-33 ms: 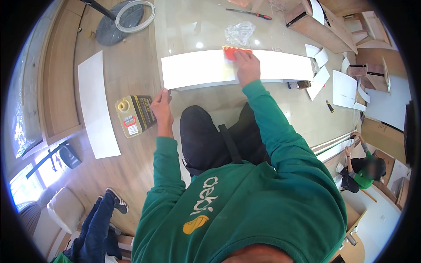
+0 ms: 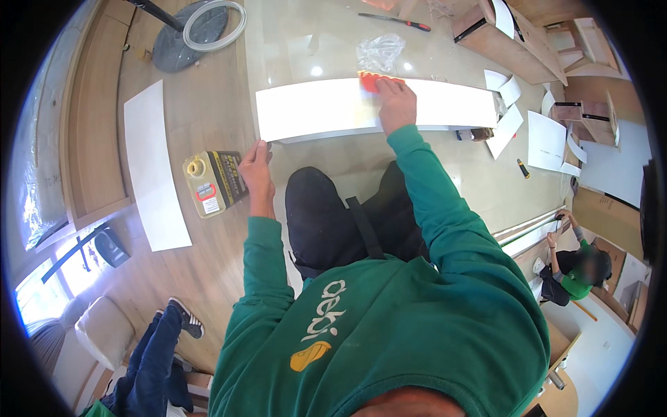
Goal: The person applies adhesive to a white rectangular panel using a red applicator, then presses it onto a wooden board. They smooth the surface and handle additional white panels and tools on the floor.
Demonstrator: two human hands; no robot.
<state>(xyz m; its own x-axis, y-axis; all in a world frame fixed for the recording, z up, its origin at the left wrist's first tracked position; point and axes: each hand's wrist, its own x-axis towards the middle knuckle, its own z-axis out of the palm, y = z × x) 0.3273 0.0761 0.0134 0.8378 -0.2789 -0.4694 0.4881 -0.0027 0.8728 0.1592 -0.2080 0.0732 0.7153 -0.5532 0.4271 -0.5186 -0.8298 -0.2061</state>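
Observation:
A long white strip of sheet (image 2: pixel 313 111) lies crosswise on the floor in front of my knees. With its fingers, my right hand (image 2: pixel 398 105) holds a red spreader (image 2: pixel 372 81) against the strip's far edge, near the middle. Yellowish glue shows along the spreader's edge, and a faint yellow smear crosses the strip beside it. My left hand (image 2: pixel 257 170) pinches the strip's near left corner between thumb and fingers. Just left of that hand, an uncapped square can (image 2: pixel 201 182) stands on the wooden floor.
Another white strip (image 2: pixel 156 167) lies to the left. Beyond my work are a crumpled plastic bag (image 2: pixel 381 52) and a red-and-black handled tool (image 2: pixel 418 26). White offcuts (image 2: pixel 545 141) and a utility knife (image 2: pixel 522 169) lie right. A person (image 2: pixel 580 271) works at lower right; another's legs (image 2: pixel 156 347) show lower left.
My right hand and the red spreader have slid slightly to the right along the strip's far edge. My left hand keeps its place at the corner.

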